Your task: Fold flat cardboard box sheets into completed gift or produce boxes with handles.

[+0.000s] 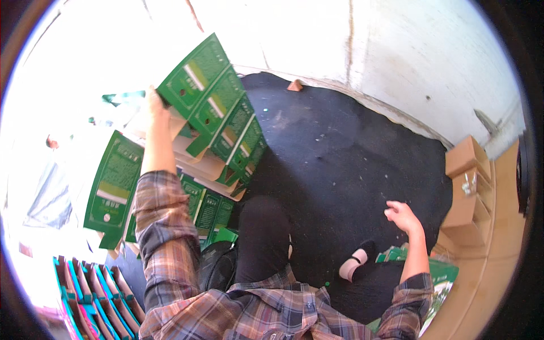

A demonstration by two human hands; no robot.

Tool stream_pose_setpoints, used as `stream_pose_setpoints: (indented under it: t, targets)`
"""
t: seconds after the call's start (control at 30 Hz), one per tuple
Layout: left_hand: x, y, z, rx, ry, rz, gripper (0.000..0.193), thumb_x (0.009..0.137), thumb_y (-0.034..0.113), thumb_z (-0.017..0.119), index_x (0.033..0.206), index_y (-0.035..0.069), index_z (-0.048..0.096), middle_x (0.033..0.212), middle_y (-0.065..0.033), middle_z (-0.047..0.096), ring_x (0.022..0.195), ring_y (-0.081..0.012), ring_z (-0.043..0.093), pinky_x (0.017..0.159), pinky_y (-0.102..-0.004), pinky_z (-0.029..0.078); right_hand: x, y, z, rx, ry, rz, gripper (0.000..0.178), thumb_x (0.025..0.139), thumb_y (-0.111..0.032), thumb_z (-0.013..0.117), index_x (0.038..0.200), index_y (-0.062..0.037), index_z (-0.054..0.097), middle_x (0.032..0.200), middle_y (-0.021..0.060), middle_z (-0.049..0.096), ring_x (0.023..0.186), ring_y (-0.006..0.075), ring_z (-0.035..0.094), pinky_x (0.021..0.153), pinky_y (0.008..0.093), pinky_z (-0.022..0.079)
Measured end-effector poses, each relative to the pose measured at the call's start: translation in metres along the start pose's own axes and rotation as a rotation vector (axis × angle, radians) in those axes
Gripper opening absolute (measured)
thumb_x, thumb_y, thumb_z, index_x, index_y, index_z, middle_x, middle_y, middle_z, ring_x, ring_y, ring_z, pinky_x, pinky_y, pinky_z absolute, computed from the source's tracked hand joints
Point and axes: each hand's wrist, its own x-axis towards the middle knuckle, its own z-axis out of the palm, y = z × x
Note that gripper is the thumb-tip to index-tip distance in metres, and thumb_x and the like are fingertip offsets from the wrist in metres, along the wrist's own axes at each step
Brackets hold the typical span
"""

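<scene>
At the left, my raised left hand [154,106] grips the edge of a green printed cardboard box blank [207,90]. The flat, unfolded blank is tilted, with its printed panels and small flaps spreading to the right of the hand. Below it lie more green box blanks [209,212], partly covered by my left sleeve. Another green panel [115,184] stands to the left of my forearm. My right hand [402,216] hangs over the dark floor at the right, fingers curled in, with nothing visible in them.
A divided tray [96,294] with narrow compartments stands at the lower left. Brown cardboard boxes [467,192] line the right side, with green printed packaging [442,272] beside my right leg. A small brown block [295,85] lies by the white wall [419,62]. Black sheeting [334,147] covers the floor.
</scene>
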Motion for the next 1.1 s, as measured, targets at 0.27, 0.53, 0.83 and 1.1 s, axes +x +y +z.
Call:
stream_pose_setpoints:
  t: [0.27,0.53,0.83,1.1]
  targets:
    - [-0.228,0.012,0.081,0.665,-0.250,0.932,0.042,0.085,0.015,0.062,0.122,-0.002,0.051,0.128,-0.0181,0.049,0.121,-0.0310,0.042,0.103,-0.0399,0.031,-0.010,0.006,-0.010,-0.197,0.166,-0.280,0.045,0.083,-0.027,0.064,0.120,-0.0023,0.055,0.099,0.0187,0.063,0.093,0.0264,0.061,0.083,0.0357,0.049]
    - [-0.457,-0.110,0.037,0.704,-1.495,0.566,0.038,0.067,0.001,0.068,0.104,0.007,0.062,0.111,-0.0099,0.058,0.113,-0.0299,0.049,0.101,-0.0424,0.034,-0.064,-0.035,-0.040,0.341,0.390,-0.312,0.047,0.083,-0.025,0.065,0.122,-0.0010,0.054,0.101,0.0125,0.066,0.091,0.0192,0.062,0.081,0.0313,0.049]
    - [-0.517,-0.137,-0.004,0.810,-1.850,0.147,0.040,0.074,0.005,0.067,0.113,0.003,0.059,0.112,-0.0164,0.058,0.103,-0.0328,0.058,0.088,-0.0363,0.046,-0.212,0.166,0.078,0.845,0.839,0.361,0.029,0.086,-0.027,0.059,0.105,-0.0053,0.062,0.080,0.0016,0.062,0.071,0.0121,0.058,0.056,0.0257,0.045]
    - [-0.540,-0.137,-0.018,0.788,-1.782,0.083,0.035,0.077,0.008,0.066,0.111,0.004,0.060,0.108,-0.0155,0.059,0.102,-0.0328,0.057,0.087,-0.0371,0.046,-0.282,0.266,0.276,1.560,0.642,0.856,0.046,0.088,-0.043,0.054,0.111,-0.0031,0.054,0.107,0.0118,0.061,0.098,0.0283,0.059,0.083,0.0498,0.046]
